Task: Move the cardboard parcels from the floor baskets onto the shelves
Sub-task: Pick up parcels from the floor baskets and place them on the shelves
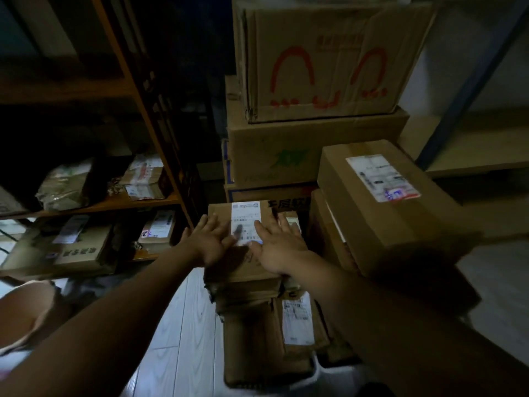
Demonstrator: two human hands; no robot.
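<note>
Dimly, left hand (210, 242), right hand (276, 249) press parcel (267, 212); label (245, 214) half-covered.

The flat brown cardboard parcel (221, 209) bears a white label (245, 220) with black print. The tall brown cardboard box (329, 30) atop the stack shows red painted arches and dots; the wide brown box (286, 136) under it has a green mark. The shelf post (134, 90) is orange-brown, the plank floor (183, 325) pale bluish-white.
</note>
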